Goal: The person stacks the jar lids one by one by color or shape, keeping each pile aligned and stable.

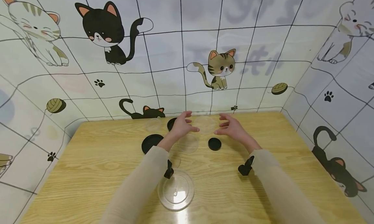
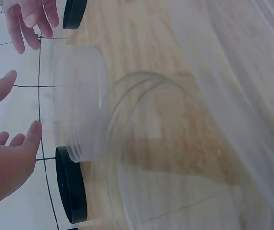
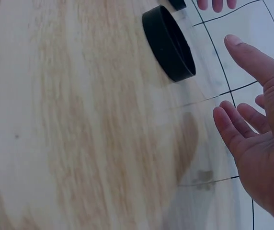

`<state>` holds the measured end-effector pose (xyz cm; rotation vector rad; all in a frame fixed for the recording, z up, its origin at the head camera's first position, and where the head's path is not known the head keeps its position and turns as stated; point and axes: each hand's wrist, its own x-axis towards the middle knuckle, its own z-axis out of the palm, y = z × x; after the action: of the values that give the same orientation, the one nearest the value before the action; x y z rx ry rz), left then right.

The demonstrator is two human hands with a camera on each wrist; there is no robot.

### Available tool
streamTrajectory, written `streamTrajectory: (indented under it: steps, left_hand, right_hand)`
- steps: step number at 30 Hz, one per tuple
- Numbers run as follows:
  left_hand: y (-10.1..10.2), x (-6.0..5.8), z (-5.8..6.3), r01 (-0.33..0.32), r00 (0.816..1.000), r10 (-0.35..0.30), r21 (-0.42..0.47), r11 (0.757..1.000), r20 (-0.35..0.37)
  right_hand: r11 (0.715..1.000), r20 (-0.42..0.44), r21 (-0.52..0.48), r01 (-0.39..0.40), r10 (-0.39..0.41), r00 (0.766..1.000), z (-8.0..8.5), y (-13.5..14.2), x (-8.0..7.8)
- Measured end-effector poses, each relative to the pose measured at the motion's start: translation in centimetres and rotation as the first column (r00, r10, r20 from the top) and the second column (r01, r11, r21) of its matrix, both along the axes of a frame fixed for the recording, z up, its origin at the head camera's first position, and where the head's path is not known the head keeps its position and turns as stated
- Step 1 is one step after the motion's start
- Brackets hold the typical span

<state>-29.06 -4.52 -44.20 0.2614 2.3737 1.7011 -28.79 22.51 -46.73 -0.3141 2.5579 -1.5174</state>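
My left hand [image 1: 181, 127] and right hand [image 1: 232, 128] hover at the back of the table, fingers spread and nothing held. Between them stands a clear round container [image 1: 205, 124], hard to make out against the wood. Just in front of the right hand lies a small black round lid [image 1: 214, 144], whose side rim shows in the right wrist view. Nearer the left forearm sits another clear container [image 1: 188, 143]. Partly behind the left hand is a black lid [image 1: 171, 123], and a larger black lid [image 1: 150, 143] lies left of that wrist.
A large clear round container [image 1: 176, 193] stands near the front, partly under the left sleeve. Further clear containers stand at the back left [image 1: 153, 124] and beside the left wrist [image 1: 176, 160]. The cat-patterned wall covering [image 1: 166, 84] rises behind the wooden table [image 1: 102, 155].
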Motion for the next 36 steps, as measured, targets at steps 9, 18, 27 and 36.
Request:
streamTrajectory:
  steps: [9, 18, 27, 36]
  left_hand:
    - [0.3, -0.1, -0.8, -0.013, 1.000, 0.014, -0.059, 0.998, 0.005]
    - [0.7, -0.6, -1.2, -0.008, 0.999, 0.010, -0.060, 0.998, 0.036]
    - [1.6, -1.0, -1.5, 0.004, 1.000, -0.001, -0.075, 0.997, 0.028]
    - [2.4, -1.5, -1.8, 0.019, 1.000, -0.017, -0.156, 0.988, 0.020]
  right_hand:
    - [0.999, -0.012, 0.021, -0.032, 0.032, 0.999, -0.8, -0.8, -0.5]
    - [0.999, 0.032, 0.028, -0.047, 0.046, 0.998, -1.0, -1.4, -0.8]
    - [0.997, 0.041, 0.047, -0.053, 0.051, 0.998, -1.1, -1.6, -0.9]
    - [0.996, 0.049, 0.085, -0.031, 0.026, 0.998, -1.3, -1.5, -1.2]
